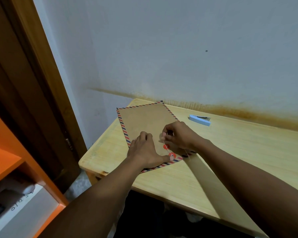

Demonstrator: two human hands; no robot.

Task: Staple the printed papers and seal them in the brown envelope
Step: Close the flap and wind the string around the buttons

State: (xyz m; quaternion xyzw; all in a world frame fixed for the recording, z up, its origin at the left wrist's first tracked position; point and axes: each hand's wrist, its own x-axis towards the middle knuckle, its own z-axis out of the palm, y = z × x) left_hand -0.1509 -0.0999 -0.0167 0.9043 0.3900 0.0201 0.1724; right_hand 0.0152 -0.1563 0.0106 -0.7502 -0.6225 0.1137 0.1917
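Note:
The brown envelope [145,121] with a red-and-blue striped border lies flat on the wooden table [230,152], its flap end toward me. Two red closure discs [166,147] sit near the flap, joined by a thin white string. My left hand [144,152] presses flat on the envelope, its thumb resting on the nearer disc. My right hand [177,136] pinches the string between its fingertips just above the farther disc. A light blue stapler [200,120] rests on the table to the right of the envelope. No printed papers are visible.
The table stands against a pale wall with a brown stain along its base. A dark wooden door frame [33,100] rises at the left. An orange shelf unit [24,177] with a white box fills the lower left.

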